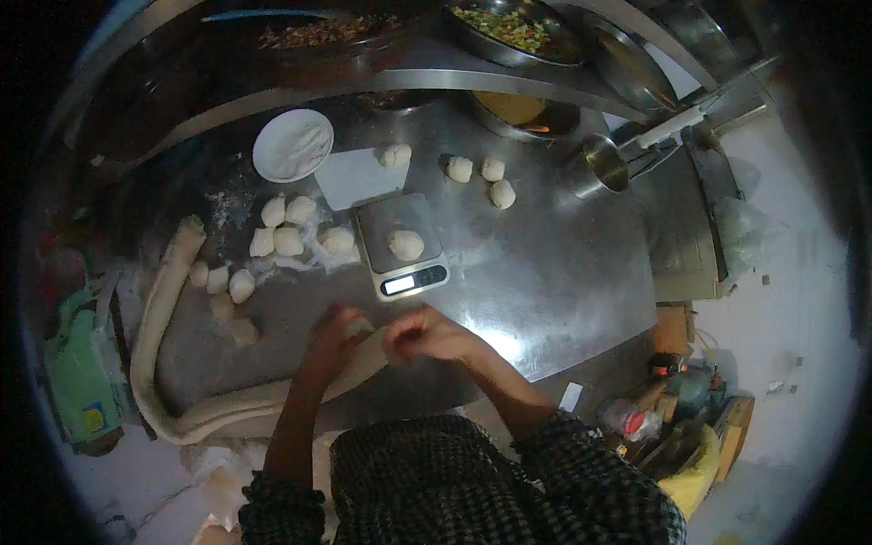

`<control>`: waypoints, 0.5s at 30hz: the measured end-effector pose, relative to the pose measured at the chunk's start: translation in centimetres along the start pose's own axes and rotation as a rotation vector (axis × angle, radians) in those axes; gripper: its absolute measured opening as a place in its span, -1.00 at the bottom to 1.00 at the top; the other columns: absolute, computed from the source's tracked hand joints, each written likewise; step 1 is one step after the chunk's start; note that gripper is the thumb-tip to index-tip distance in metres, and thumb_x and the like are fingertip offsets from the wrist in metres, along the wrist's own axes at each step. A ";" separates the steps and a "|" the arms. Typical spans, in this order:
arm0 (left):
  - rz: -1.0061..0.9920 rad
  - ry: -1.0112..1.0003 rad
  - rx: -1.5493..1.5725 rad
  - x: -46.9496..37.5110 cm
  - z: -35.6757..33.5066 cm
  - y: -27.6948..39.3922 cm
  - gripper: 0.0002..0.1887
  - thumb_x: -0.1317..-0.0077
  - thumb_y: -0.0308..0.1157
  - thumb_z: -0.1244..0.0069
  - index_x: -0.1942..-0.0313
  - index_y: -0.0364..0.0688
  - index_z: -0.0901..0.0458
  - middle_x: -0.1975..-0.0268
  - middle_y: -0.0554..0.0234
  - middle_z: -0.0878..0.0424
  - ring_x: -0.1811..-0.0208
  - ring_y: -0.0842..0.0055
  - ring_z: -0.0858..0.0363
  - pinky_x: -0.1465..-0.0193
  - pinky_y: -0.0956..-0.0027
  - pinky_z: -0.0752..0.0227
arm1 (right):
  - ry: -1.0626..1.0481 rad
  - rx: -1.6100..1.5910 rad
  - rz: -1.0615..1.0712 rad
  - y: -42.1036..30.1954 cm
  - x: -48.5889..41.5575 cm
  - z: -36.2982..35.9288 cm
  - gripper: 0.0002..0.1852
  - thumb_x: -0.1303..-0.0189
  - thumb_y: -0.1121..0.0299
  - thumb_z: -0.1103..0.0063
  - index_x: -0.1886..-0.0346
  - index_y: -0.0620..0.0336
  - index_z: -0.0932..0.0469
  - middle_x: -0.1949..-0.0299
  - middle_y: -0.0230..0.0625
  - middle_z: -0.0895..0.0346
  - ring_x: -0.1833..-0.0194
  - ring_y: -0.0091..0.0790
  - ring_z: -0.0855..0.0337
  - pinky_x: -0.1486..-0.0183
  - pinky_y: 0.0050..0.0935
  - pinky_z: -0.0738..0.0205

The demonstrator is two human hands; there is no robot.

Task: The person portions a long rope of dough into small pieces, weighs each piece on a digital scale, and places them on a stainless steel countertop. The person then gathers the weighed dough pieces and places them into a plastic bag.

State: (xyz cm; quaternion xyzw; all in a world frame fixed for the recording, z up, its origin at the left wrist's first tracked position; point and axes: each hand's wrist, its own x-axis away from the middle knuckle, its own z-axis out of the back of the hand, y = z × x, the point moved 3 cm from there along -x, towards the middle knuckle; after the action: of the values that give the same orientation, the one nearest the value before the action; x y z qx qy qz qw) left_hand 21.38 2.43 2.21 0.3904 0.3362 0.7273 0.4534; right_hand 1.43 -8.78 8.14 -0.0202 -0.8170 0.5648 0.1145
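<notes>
A long rope of dough point(238, 402) curves along the left and near side of the steel table, its right end between my hands. My left hand point(337, 337) is at that end, with a pale bit of dough by its fingertips. My right hand point(426, 334) is at the rope's tip, fingers curled and blurred; its grip is unclear. Just beyond them stands a digital kitchen scale point(412, 283) with one dough piece point(406, 245) on its plate. Several dough pieces point(289, 241) lie left of the scale on flour, and smaller ones point(218, 279) are beside the rope.
A white bowl of flour point(293, 146) and a white sheet point(361, 178) lie beyond the scale. Several dough pieces point(460, 169) sit to their right, near a metal pitcher point(599, 163). A raised shelf point(470, 80) crosses the far side, holding a bowl of chopped filling point(518, 34).
</notes>
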 end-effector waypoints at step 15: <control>-0.175 0.610 -0.693 -2.5 2.2 -2.0 -0.53 -0.32 -0.29 -0.12 -0.23 -0.06 -0.49 -0.39 0.00 -0.36 -0.45 0.06 -0.26 -0.44 -0.12 -0.08 | 1.102 0.696 0.141 -1.5 8.9 29.5 -0.64 -0.20 0.42 -0.42 -0.05 0.34 -0.63 0.35 -0.25 -0.70 0.35 -0.48 -0.63 0.25 -0.44 -0.54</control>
State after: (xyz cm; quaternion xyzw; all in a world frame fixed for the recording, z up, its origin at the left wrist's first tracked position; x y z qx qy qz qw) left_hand 24.80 1.11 0.87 -0.0453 0.2233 0.8372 0.4972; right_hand -13.28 -34.92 1.07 -0.3220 -0.4051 0.7093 0.4786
